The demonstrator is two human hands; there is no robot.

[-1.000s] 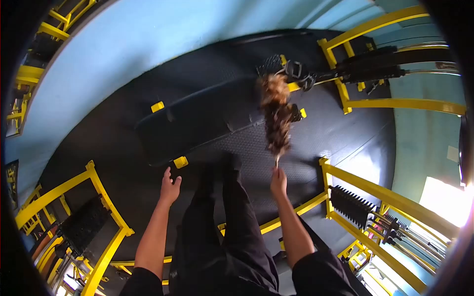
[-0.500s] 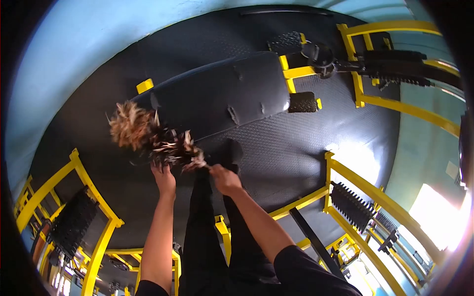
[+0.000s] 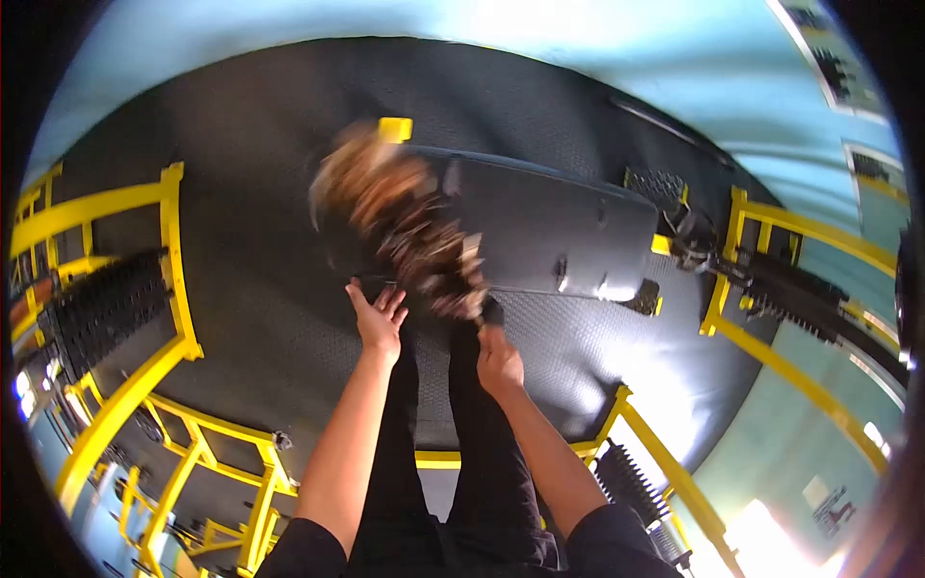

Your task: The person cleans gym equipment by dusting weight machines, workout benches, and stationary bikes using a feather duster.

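A brown feather duster [image 3: 409, 226], smeared by motion, extends up and left from my right hand [image 3: 500, 363]. The fingers of that hand are wrapped round its handle. Just below the feathers is my left hand [image 3: 379, 321], its fingers spread and holding nothing. Beyond both hands lies a long black padded bench [image 3: 549, 222] with a few torn spots in its cover. The feathers hide the bench's left end, and I cannot tell whether they touch it.
Yellow-framed machines with black weight stacks stand on the left [image 3: 175, 260] and right [image 3: 809, 376]. A yellow bar [image 3: 438, 459] crosses behind my legs. Black textured matting [image 3: 260, 144] covers the floor up to the light blue wall [image 3: 318, 29].
My view has swung, so the bench and machines appear shifted. The feather duster now points more steeply upward over the bench's left end. My left hand's fingers are more spread.
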